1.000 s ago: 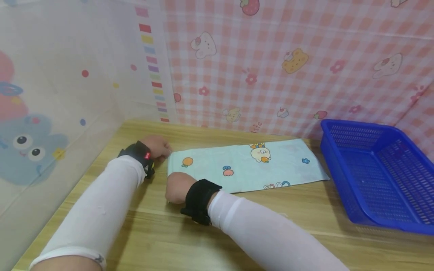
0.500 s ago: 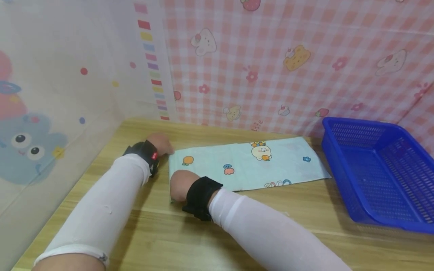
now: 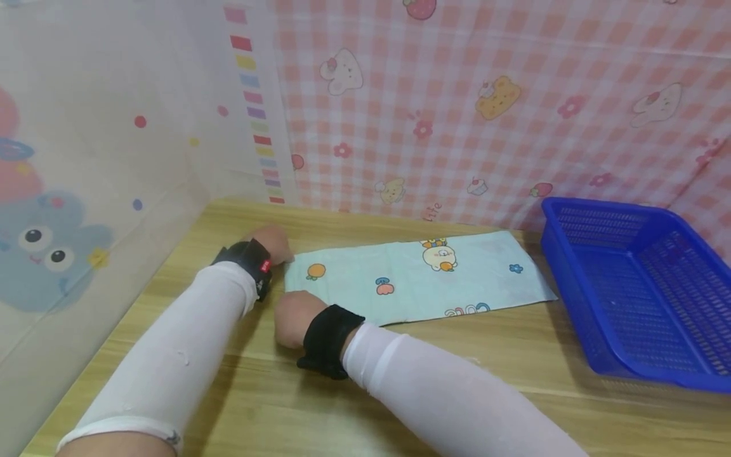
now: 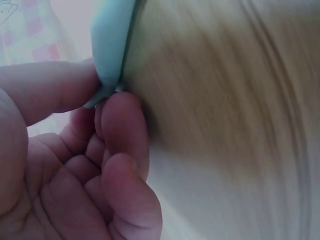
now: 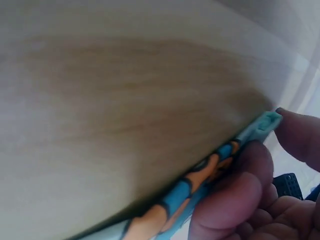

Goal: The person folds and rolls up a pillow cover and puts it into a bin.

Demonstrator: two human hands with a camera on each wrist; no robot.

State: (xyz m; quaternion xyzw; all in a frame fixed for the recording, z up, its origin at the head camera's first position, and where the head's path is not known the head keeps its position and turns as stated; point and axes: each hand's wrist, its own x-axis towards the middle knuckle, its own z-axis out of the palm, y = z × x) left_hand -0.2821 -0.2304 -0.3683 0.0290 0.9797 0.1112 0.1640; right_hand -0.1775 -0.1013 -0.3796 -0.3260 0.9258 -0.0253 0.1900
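Observation:
A mint-green cloth [image 3: 474, 273] with cartoon prints lies folded into a long flat strip on the wooden table. At its far left corner my left hand [image 3: 270, 244] holds the edge; in the left wrist view the cloth's corner [image 4: 109, 47] sits pinched between thumb and curled fingers. My right hand [image 3: 298, 318] covers the near left corner. The right wrist view shows the folded edge [image 5: 175, 200], with orange and blue print, gripped between the thumb and fingers. In the head view, both hands' fingertips are hidden behind the backs of the hands.
A blue plastic basket [image 3: 605, 343] with perforated walls stands right of the cloth, close to its right end. The wooden table [image 3: 263, 406] meets a pink checked curtain [image 3: 388, 95] behind and a pale printed sheet [image 3: 114, 165] on the left.
My left hand has shifted slightly right, its fingers now tucked at the corner. The right hand went a little right, then back left. The cloth's left end shifted slightly; its right end stays flat.

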